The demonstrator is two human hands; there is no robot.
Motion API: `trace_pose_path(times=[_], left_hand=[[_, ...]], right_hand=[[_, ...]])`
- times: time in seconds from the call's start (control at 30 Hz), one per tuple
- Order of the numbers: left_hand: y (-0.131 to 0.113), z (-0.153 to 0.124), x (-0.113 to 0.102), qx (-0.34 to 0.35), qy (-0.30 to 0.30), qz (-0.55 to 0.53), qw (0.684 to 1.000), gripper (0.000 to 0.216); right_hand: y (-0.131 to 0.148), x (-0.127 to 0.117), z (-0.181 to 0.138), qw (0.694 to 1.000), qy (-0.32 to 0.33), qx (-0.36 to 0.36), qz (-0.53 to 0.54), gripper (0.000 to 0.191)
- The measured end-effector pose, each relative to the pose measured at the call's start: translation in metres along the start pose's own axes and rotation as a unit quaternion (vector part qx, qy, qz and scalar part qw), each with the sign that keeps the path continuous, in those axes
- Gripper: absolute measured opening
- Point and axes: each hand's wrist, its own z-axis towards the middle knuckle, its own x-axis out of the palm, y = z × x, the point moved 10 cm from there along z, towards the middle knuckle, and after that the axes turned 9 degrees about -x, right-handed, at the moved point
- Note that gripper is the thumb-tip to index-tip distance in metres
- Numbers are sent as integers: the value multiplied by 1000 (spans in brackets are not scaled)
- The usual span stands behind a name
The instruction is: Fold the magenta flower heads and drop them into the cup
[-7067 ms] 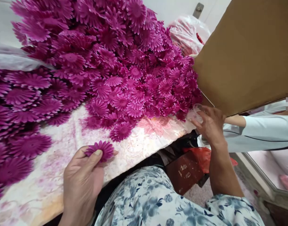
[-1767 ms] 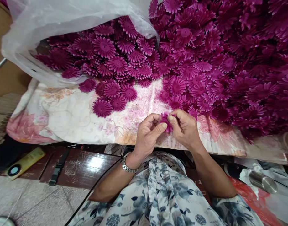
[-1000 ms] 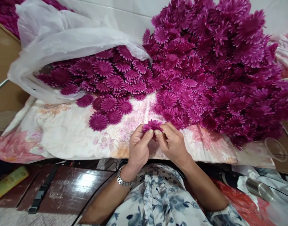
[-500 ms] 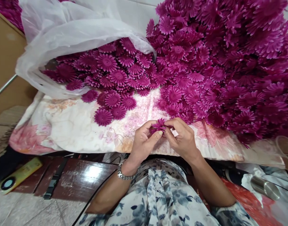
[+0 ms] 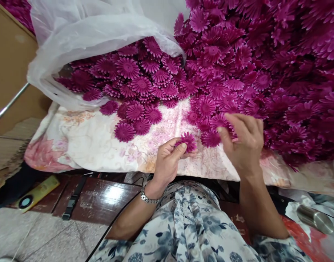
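My left hand (image 5: 168, 158) pinches a magenta artificial flower head (image 5: 189, 142) between thumb and fingers, just above the cloth near its front edge. My right hand (image 5: 243, 140) is off to the right, thumb and fingers apart, with nothing seen between them. It hovers at the front of a large pile of magenta flower heads (image 5: 237, 83). Whether its fingertips touch the pile, I cannot tell. Several loose flower heads (image 5: 124, 131) lie on the cloth left of centre.
A translucent plastic bag (image 5: 101, 31) lies with its mouth open, flower heads spilling out. A floral cloth (image 5: 93, 145) covers the work surface. Cardboard (image 5: 11, 58) stands at the left. Below are a brown bench (image 5: 101, 203), a yellow object (image 5: 38, 193) and a metal cylinder (image 5: 315, 218).
My right hand has let go of the flower head and moved right to the pile, its fingers spreading. My left hand keeps the flower head. The view has shifted slightly.
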Motion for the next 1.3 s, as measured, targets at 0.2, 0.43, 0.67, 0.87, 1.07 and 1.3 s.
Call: trace_pose_path(times=[0.2, 0.43, 0.67, 0.87, 1.07, 1.3], left_hand=[[10, 2, 6, -24, 16, -30, 999, 20], [5, 0, 3, 30, 15, 41, 999, 23], [6, 1, 2, 41, 4, 19, 999, 29], [2, 0, -9, 61, -27, 6, 998, 35], [-4, -3, -18, 33, -38, -15, 999, 29], [3, 2, -3, 27, 22, -9, 999, 22]], right_hand=[[64, 28, -7, 963, 85, -79, 243, 9], [67, 33, -12, 974, 77, -79, 200, 14], [73, 23, -11, 988, 44, -96, 114, 7], [69, 21, -7, 991, 36, -88, 95, 11], [0, -4, 5, 997, -23, -9, -67, 14], [50, 18, 6, 974, 68, -97, 193, 21]])
